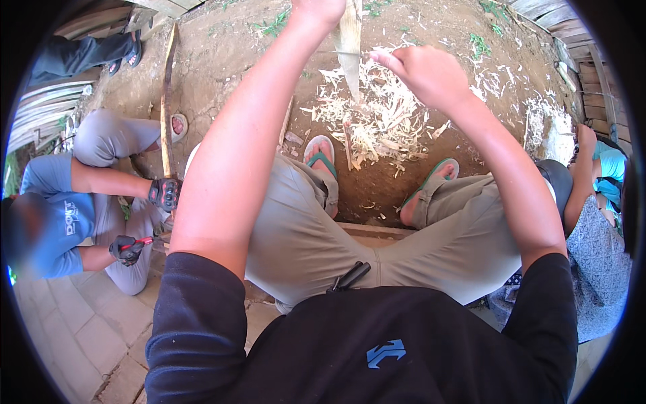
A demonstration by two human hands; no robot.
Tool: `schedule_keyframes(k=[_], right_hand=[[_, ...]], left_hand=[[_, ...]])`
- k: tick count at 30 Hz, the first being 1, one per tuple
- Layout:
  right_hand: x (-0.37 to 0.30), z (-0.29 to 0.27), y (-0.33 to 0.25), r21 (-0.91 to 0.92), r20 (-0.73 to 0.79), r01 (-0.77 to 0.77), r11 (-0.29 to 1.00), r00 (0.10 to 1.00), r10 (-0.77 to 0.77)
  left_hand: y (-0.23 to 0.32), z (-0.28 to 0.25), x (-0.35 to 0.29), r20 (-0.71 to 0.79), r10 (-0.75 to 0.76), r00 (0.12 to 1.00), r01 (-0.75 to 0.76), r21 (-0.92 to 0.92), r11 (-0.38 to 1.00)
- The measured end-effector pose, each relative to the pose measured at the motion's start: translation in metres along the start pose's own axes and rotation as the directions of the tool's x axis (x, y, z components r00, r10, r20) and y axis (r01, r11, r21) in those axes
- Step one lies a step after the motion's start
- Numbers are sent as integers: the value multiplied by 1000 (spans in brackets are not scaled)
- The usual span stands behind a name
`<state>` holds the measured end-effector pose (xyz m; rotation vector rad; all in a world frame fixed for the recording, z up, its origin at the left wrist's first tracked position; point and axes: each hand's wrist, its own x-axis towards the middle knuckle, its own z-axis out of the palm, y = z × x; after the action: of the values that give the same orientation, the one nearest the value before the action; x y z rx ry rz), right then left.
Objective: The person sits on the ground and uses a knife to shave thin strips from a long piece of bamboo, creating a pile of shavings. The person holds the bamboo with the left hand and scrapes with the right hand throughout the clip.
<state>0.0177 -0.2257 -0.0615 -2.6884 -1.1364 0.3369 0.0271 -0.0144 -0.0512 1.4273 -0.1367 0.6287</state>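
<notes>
My left hand is at the top edge, its fingers mostly cut off by the picture. Right beside it, a pale, flat piece of wood hangs tip down, tapering to a point, and appears to be in that hand's grip. My right hand is a little to the right, slightly blurred. Its fingers are curled, with the thumb side toward the wood; whatever they hold is hidden. Below both hands, a heap of curled wood shavings covers the brown soil between my sandalled feet.
On the left a person in blue wears dark gloves, with a long wooden strip and a red-handled tool. Another person's legs show at top left. A person in patterned cloth sits close on my right, near more shavings.
</notes>
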Motion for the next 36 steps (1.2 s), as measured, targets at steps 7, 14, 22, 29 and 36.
schedule_keyframes(k=[7,14,22,29,36], right_hand=[[17,29,16,-51,11,33,998,999,-32],[17,33,16,1,20,49,999,999,-49],[12,11,6,16,-23,30,999,999,-30],[13,22,2,17,-43,19,1000,999,-19],[13,44,9,-27,122,40,999,992,-36]], left_hand=[[-3,-2,4,-47,-86,995,82,-78,994],[-15,-11,6,-23,-102,995,98,-112,989],[-7,-21,8,-84,-185,979,176,-102,979],[-17,-23,12,-155,-36,987,33,-18,999],[-8,-8,7,-128,-65,990,62,-28,998]])
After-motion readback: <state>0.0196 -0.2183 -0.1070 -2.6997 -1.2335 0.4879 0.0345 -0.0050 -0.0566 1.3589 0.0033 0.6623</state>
